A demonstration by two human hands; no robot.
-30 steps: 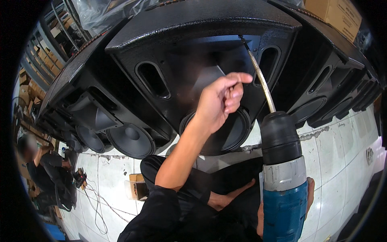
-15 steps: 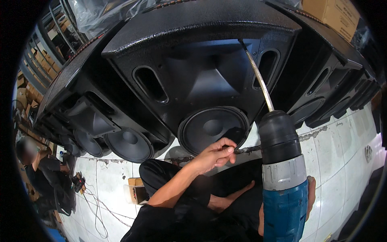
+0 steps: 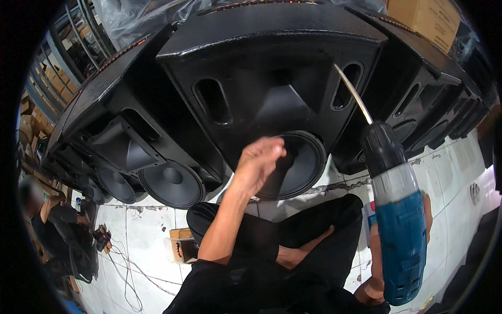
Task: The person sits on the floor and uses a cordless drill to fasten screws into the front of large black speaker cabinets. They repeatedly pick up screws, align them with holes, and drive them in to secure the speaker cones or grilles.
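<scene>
I sit cross-legged on the white tiled floor [image 3: 449, 172] facing a black speaker cabinet [image 3: 272, 57] with a round woofer [image 3: 300, 162] low in its front. My left hand [image 3: 259, 162] is raised in front of the woofer's left rim, fingers bunched together; nothing shows between them. My right hand [image 3: 372, 282] grips a blue cordless drill [image 3: 400, 230] at the lower right. The drill's long thin bit [image 3: 353, 94] slants up and left, its tip against the cabinet front beside the right slot port.
More black speaker cabinets stand in rows on the left [image 3: 125, 146] and right [image 3: 418, 89]. A small cardboard box [image 3: 180, 246] lies by my left knee. Another person [image 3: 57, 230] sits at far left, with cables [image 3: 125, 267] on the floor beside them.
My left hand dropped from the cabinet front near the bit down to the woofer's lower edge, then rose again in front of the woofer. The drill stayed put while my view shifted slightly.
</scene>
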